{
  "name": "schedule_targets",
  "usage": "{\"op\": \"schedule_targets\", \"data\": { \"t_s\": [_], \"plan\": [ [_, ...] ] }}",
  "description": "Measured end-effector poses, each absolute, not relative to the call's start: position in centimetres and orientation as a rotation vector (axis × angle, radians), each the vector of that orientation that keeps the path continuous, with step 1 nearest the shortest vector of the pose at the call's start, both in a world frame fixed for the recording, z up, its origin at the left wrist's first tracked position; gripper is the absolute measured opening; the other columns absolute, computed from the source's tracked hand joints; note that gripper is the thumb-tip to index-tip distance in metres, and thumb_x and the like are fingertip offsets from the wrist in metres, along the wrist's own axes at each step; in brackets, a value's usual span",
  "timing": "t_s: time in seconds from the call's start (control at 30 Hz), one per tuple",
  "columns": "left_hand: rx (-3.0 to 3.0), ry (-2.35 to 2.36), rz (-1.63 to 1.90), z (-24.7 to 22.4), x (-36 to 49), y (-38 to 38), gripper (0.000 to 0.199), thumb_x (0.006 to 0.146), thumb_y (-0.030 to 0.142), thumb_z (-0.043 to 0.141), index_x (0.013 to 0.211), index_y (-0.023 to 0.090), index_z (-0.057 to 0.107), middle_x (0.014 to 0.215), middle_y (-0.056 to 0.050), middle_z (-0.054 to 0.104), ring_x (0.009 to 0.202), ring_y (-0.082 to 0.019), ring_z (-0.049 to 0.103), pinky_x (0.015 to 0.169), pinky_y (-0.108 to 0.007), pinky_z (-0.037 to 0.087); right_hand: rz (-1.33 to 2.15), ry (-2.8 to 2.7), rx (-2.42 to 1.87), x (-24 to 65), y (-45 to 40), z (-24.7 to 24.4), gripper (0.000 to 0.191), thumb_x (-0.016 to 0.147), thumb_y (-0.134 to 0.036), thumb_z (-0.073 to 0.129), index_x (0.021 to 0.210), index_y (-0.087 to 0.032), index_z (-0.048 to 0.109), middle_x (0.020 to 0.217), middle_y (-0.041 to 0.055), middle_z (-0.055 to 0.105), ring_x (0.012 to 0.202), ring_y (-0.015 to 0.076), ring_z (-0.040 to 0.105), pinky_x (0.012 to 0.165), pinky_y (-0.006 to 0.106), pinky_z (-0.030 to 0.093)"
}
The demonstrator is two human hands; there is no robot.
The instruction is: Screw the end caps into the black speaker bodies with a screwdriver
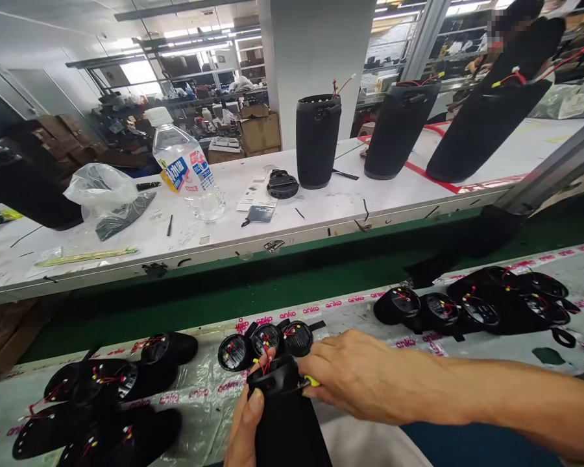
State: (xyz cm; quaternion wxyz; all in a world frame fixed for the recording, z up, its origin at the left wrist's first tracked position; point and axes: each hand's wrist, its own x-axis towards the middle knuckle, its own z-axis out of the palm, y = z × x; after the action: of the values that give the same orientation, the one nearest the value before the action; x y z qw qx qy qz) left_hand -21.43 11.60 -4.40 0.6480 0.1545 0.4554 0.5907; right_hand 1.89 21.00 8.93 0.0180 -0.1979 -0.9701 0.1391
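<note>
A black cloth-covered cylinder (289,428) stands upright low in the centre, its open rim tilted toward the camera, with red wires and yellow connectors at the top. My left hand (247,421) grips it from the left, thumb on the near side of the rim. At the rim's right side is my right hand (343,373), closed around a small tool with a yellow handle (312,381); the tool's dark tip points at the rim. Just behind, three similar cylinders (234,352) with wires in their ends sit side by side.
More black cylinders (111,379) lie at the left and others (484,308) at the right. Beyond, a white bench (272,224) holds a plastic bottle (187,168), a plastic bag (100,188), a round black part (282,184) and standing cylinders (318,143). A person stands at the far right.
</note>
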Motion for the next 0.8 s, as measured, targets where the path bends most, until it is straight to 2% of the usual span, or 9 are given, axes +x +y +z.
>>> {"op": "schedule_targets", "data": {
  "t_s": [0.07,0.13,0.37,0.63,0.73,0.8],
  "plan": [
    [0.425,1.172,1.361,-4.1,-21.3,11.8,0.082,0.057,0.08,0.097,0.114,0.021,0.09,0.125,-0.018,0.085,0.152,-0.052,0.055,0.134,-0.059,0.035,0.314,-3.034,-0.543,1.9,21.1,8.5,0.027,0.121,-0.04,0.048,0.109,-0.019,0.06,0.094,0.0057,0.071,0.075,0.0215,0.064,0.062,0.038,0.03],
    [0.461,1.238,1.374,-3.6,-21.1,11.8,0.081,0.057,0.083,0.095,0.11,0.021,0.09,0.126,-0.019,0.084,0.154,-0.053,0.053,0.136,-0.061,0.031,0.284,-3.049,-0.514,1.9,21.3,8.3,0.025,0.121,-0.039,0.048,0.109,-0.019,0.059,0.094,0.0055,0.071,0.075,0.0209,0.063,0.061,0.038,0.028],
    [0.503,1.323,1.356,-2.1,-20.0,11.1,0.078,0.064,0.081,0.09,0.116,0.022,0.088,0.135,-0.018,0.08,0.146,-0.054,0.06,0.131,-0.065,0.037,0.278,-3.078,-0.466,1.9,22.0,8.9,0.024,0.121,-0.037,0.049,0.109,-0.019,0.058,0.093,0.0057,0.072,0.073,0.0199,0.064,0.059,0.038,0.026],
    [0.478,1.341,1.361,0.0,-19.3,10.7,0.067,0.073,0.071,0.092,0.12,0.024,0.084,0.141,-0.016,0.079,0.146,-0.051,0.061,0.132,-0.067,0.032,0.145,-3.157,-0.509,1.7,21.7,9.7,0.025,0.12,-0.037,0.049,0.105,-0.02,0.058,0.084,0.0045,0.071,0.063,0.0199,0.06,0.054,0.038,0.019],
    [0.509,1.377,1.317,1.2,-19.2,10.5,0.067,0.077,0.07,0.089,0.127,0.024,0.082,0.139,-0.015,0.08,0.142,-0.05,0.065,0.13,-0.067,0.036,0.127,-3.164,-0.493,1.7,21.6,9.8,0.025,0.12,-0.036,0.048,0.104,-0.02,0.058,0.081,0.0037,0.069,0.06,0.019,0.057,0.053,0.038,0.018],
    [0.511,1.387,1.303,1.8,-19.1,10.4,0.07,0.078,0.069,0.087,0.132,0.024,0.08,0.14,-0.014,0.08,0.142,-0.048,0.066,0.129,-0.063,0.04,0.129,-3.16,-0.458,1.8,21.6,10.2,0.021,0.119,-0.033,0.05,0.106,-0.02,0.058,0.08,0.0026,0.067,0.058,0.0187,0.055,0.052,0.038,0.019]
  ]
}}
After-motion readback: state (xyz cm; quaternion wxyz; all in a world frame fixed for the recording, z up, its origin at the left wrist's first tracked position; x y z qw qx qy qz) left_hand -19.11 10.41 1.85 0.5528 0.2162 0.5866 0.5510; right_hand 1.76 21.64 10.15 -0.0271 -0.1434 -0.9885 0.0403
